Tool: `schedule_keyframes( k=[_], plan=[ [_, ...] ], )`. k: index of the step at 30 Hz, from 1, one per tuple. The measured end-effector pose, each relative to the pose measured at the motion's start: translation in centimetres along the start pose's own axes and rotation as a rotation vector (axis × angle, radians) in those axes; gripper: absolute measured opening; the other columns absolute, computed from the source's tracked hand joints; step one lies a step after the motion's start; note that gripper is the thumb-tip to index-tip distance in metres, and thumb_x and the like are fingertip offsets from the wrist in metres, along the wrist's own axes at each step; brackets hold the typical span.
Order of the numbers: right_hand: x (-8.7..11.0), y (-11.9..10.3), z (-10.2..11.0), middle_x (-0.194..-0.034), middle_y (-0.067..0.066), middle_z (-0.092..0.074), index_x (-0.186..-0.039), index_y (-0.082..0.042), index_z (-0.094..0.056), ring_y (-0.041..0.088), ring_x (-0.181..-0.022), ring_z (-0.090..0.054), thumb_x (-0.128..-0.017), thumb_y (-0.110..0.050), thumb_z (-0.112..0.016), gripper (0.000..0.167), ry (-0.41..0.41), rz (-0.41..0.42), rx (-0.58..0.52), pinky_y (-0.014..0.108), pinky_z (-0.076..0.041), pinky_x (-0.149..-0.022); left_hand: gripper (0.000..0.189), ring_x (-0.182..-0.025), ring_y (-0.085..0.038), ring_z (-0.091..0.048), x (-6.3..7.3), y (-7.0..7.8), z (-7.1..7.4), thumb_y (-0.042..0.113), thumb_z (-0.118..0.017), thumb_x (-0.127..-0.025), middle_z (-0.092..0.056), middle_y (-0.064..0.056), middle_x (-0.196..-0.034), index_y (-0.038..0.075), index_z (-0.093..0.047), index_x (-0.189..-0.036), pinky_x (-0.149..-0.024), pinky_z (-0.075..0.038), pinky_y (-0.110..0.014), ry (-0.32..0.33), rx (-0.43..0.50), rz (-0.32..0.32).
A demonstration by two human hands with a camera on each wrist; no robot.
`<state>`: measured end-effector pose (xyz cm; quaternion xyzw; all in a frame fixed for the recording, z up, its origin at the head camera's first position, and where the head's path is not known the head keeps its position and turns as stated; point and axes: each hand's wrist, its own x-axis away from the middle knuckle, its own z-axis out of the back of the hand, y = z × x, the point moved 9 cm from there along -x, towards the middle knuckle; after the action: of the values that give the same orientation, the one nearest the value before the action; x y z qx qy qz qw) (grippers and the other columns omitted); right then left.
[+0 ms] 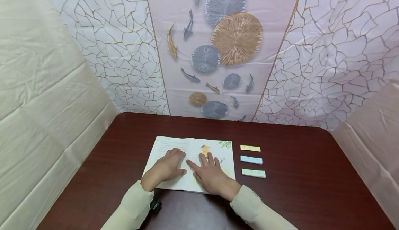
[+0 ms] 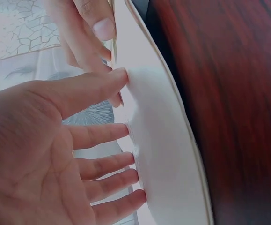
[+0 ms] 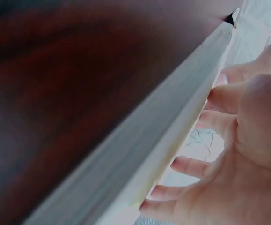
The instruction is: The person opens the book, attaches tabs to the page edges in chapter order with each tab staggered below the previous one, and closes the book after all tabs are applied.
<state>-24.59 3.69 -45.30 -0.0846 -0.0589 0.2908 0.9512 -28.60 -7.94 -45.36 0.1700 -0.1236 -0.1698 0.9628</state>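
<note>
An open book (image 1: 196, 143) lies on the table, text on its left page and a coloured picture on its right page. My left hand (image 1: 169, 166) rests on the left page, its fingers extended near the central fold. On the right page lies my right hand (image 1: 212, 174), fingers spread, fingertips touching the paper. In the left wrist view, the fingertips of the left hand (image 2: 46, 154) press on the white page (image 2: 163, 126). From the right wrist, the right hand (image 3: 229, 154) touches the page above the thick block of page edges (image 3: 140, 126).
Right of the book, three small paper strips lie in a column: yellow (image 1: 250, 148), blue (image 1: 251, 159) and green (image 1: 254, 173). The dark red-brown table (image 1: 296, 174) extends around them. A patterned cloth (image 1: 212, 50) hangs behind the table, with pale cloth at both sides.
</note>
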Motion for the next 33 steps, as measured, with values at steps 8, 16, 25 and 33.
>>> schedule_keyframes(
  k=[8,16,25,33],
  plan=[
    [0.5,3.0,1.4,-0.148,0.028,-0.047,-0.152,-0.003,-0.053,0.046,-0.140,-0.045,-0.105,-0.024,-0.067,0.054,0.091,-0.082,-0.207,0.058,-0.047,-0.108,0.060,-0.147,-0.042,-0.041,0.2,0.2,-1.0,0.025,-0.081,-0.096,-0.046,-0.021,-0.157,0.004,-0.058,-0.146,-0.112,-0.045,-0.057,-0.049,0.024,0.032],
    [1.7,10.0,2.2,-0.163,0.037,-0.027,-0.158,0.009,-0.036,0.056,-0.155,-0.015,-0.097,-0.042,-0.076,0.089,0.043,-0.320,-0.197,0.064,-0.021,-0.124,0.059,-0.140,-0.040,-0.045,-0.2,0.3,-0.7,0.026,-0.081,-0.095,-0.048,-0.020,-0.153,0.003,-0.059,-0.145,-0.112,-0.044,-0.052,-0.050,0.003,0.026],
    [2.4,13.1,2.2,-0.167,0.035,-0.021,-0.162,0.010,-0.026,0.058,-0.156,-0.008,-0.090,-0.059,-0.078,0.113,0.013,-0.352,-0.149,0.069,-0.020,-0.122,0.059,-0.135,-0.039,-0.047,-0.5,0.3,-0.5,0.025,-0.082,-0.094,-0.050,-0.021,-0.149,0.001,-0.060,-0.143,-0.110,-0.045,-0.051,-0.062,0.019,0.021],
    [2.3,13.3,1.8,-0.167,0.035,-0.020,-0.162,0.006,-0.032,0.058,-0.156,-0.006,-0.093,-0.064,-0.072,0.106,-0.023,-0.337,-0.124,0.073,-0.016,-0.121,0.055,-0.133,-0.040,-0.047,-0.7,0.5,0.1,0.022,-0.083,-0.093,-0.049,-0.024,-0.148,0.002,-0.061,-0.139,-0.111,-0.045,-0.052,-0.071,0.021,0.022]
  ],
)
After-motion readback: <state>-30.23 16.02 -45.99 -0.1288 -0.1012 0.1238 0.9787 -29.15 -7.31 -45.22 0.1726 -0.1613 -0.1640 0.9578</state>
